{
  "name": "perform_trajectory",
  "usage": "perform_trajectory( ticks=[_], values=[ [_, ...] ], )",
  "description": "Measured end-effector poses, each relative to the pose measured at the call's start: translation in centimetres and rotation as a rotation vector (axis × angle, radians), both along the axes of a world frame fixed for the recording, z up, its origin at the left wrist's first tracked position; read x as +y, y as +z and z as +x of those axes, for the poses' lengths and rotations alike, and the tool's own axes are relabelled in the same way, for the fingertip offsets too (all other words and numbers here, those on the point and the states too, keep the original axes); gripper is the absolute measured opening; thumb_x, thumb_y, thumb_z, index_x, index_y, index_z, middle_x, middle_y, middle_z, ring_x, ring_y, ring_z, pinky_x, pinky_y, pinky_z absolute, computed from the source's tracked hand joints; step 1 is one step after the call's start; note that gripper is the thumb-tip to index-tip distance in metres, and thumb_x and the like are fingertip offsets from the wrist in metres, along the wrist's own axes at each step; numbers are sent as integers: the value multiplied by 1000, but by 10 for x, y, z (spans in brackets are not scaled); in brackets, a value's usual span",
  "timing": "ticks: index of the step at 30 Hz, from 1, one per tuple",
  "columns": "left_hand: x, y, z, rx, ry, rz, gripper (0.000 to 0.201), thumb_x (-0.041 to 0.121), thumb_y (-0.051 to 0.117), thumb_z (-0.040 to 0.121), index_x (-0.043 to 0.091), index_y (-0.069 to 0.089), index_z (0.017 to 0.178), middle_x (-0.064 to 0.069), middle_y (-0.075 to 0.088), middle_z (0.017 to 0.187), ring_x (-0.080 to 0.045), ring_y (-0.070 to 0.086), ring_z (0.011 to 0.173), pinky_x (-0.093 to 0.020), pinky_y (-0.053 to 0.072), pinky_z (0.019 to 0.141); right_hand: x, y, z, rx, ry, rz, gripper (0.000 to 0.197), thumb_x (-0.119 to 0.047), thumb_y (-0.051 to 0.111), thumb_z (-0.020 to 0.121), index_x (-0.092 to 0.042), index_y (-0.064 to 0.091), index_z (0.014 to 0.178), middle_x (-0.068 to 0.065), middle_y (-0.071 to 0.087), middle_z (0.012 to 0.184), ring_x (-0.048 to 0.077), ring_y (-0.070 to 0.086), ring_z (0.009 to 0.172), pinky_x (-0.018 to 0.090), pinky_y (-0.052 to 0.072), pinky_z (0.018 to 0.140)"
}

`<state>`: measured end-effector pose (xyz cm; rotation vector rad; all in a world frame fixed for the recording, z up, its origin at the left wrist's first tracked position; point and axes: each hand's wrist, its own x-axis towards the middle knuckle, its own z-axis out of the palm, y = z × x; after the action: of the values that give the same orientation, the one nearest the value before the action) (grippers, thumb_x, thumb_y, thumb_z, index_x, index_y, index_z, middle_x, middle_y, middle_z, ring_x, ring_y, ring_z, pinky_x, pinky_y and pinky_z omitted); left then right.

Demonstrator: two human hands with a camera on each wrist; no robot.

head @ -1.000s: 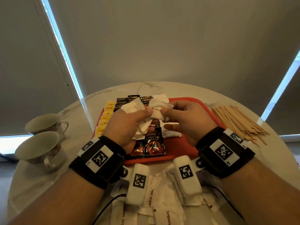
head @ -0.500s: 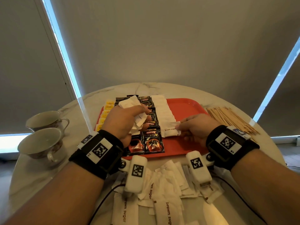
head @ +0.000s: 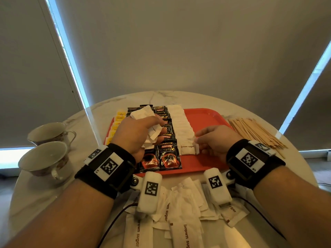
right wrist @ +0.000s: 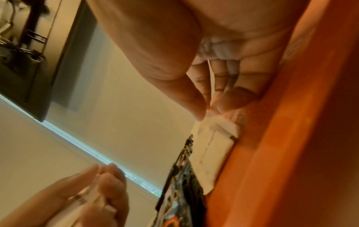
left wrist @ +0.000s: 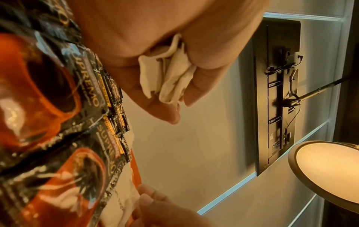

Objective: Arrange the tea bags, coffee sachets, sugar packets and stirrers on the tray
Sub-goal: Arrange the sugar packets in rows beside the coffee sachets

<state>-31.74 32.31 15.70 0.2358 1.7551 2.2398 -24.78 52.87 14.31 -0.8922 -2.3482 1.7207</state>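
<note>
My left hand (head: 138,133) clutches a bunch of white paper sugar packets (head: 152,133) as supply; my right hand (head: 213,140) pinches one white paper brown-sugar packet (head: 188,149), extending the column on the red plastic tray (head: 206,117).

Bare forearms, each with a broad black wrist strap (head: 114,169) carrying white plates printed with black square-pattern markers, and white marker-tagged camera pods (head: 149,192) clipped underneath, thin black cables trailing off near

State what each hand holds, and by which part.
Left hand: a bunch of sugar packets, gripped around their middle. Right hand: one sugar packet lying on the tray, pinched at its right end.
</note>
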Motion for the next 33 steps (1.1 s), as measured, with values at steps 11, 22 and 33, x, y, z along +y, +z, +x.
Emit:
perform_trajectory(
  ticks=[11, 22, 33],
  values=[
    [4, 0, 6, -73, -10, -26, 7, 2, 65, 95, 7, 68, 99, -11, 77, 88, -21, 75, 69, -31, 58, 52, -21, 6, 4, 23, 120, -79, 22, -6, 64, 96, 10, 67, 111, 16, 59, 79, 20, 57, 62, 29, 47, 56],
    [4, 0, 7, -78, -45, -21, 16, -3, 57, 95, 5, 68, 104, -11, 76, 86, -23, 76, 70, -31, 58, 51, -23, 13, -3, -134, 177, -83, 21, -14, 58, 103, 4, 69, 104, 4, 49, 66, 13, 45, 55, 20, 40, 49],
    [1, 3, 16, -68, -400, -78, 41, -14, 45, 93, 9, 59, 124, -16, 75, 90, -29, 72, 74, -31, 56, 51, -40, 22, -13, 363, 359, -93, 10, -27, 78, 88, -19, 80, 93, 4, 77, 97, 20, 70, 91, 34, 56, 77]
  ],
)
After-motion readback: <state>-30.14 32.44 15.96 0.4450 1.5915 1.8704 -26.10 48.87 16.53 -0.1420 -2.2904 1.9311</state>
